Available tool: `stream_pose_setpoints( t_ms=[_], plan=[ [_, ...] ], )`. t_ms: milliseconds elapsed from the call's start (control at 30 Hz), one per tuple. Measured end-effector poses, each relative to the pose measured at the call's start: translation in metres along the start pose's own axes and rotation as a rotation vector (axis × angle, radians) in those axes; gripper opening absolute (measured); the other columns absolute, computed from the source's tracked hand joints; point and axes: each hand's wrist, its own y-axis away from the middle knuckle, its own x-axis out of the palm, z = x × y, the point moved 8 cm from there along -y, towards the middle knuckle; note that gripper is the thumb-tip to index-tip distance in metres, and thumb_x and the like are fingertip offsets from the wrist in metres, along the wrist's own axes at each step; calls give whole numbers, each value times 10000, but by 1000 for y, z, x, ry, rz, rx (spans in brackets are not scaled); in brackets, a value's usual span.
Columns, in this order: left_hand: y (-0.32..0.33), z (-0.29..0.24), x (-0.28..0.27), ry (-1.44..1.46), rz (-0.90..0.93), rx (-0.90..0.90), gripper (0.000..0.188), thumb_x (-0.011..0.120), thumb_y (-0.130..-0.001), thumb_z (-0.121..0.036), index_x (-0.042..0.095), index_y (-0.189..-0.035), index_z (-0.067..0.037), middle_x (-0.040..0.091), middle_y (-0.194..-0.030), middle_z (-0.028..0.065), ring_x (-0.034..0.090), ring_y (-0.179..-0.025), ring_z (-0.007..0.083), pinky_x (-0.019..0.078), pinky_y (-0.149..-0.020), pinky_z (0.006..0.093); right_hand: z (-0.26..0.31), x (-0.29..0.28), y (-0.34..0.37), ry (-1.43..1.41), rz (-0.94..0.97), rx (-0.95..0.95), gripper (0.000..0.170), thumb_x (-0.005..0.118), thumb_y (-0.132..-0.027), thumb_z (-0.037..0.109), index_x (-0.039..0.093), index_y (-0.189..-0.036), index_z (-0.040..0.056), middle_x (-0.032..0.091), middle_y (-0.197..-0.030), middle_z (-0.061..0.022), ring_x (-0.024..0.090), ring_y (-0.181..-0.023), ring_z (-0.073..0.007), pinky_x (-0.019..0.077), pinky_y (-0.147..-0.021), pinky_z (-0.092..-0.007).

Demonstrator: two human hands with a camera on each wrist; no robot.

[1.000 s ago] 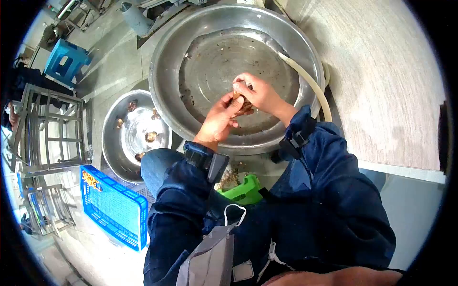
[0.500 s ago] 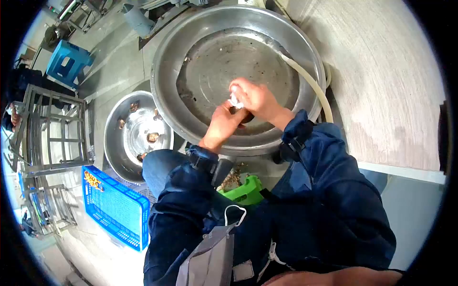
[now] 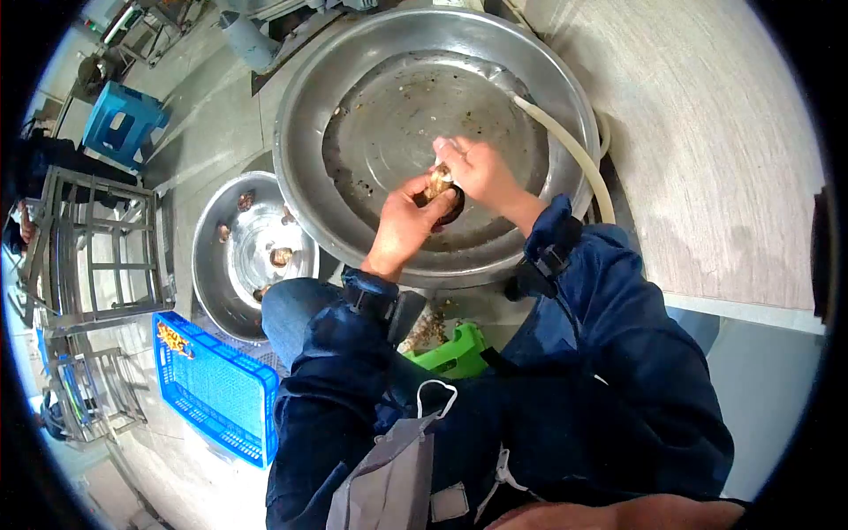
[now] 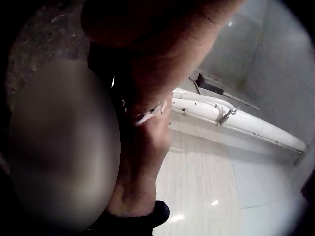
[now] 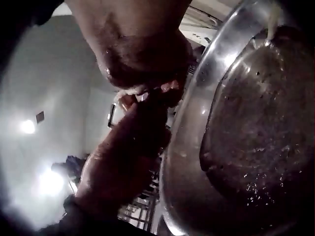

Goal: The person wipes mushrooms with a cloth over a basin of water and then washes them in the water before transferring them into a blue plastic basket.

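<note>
In the head view the left hand (image 3: 405, 223) grips a brown, shiny lump (image 3: 453, 205), its thumb and fingers curled round it. The right hand (image 3: 484, 176) meets it from above, pinching something whitish at the lump's top end. Both hands are over the near half of a wide metal basin (image 3: 305, 190) with dirty, shallow liquid in it. The right wrist view shows the hands (image 5: 142, 54) close together beside the basin rim (image 5: 184, 128), pale and reddish bits between them. In the left wrist view the hands (image 4: 147, 88) are dark, and what they hold is mostly hidden.
A smaller metal bowl (image 3: 210, 256) with several brown pieces stands left of the basin. A hose (image 3: 570, 147) hangs over the basin's right side. Blue crate (image 3: 216, 389), green plastic object (image 3: 452, 352), blue stool (image 3: 122, 121) and metal rack (image 3: 106, 243) are around. A pale surface (image 3: 707, 159) lies right.
The right hand moved down over the lump, then slightly up, its fingers now at the lump's top. The left hand turned a little, and more of the lump shows between the hands.
</note>
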Motion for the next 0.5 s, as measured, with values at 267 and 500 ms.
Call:
stream_pose_setpoints(
  t_ms=[267, 500],
  plan=[
    [-4, -2, -8, -425, -96, 270, 204, 675, -789, -133, 670, -956, -16, 690, -818, 96, 658, -743, 222, 525, -683, 328, 43, 30, 28, 177, 157, -383, 285, 461, -990, 252, 618, -1094, 38, 667, -1076, -67, 630, -933, -179, 489, -838, -306],
    [3, -22, -5, -599, -169, 205, 283, 735, -742, -224, 695, -977, -70, 636, -949, 152, 635, -859, 328, 499, -773, 401, -21, 24, 1, -681, 88, 129, 337, 466, -997, 261, 603, -1047, -42, 654, -976, -129, 658, -916, -216, 500, -833, -325]
  ],
)
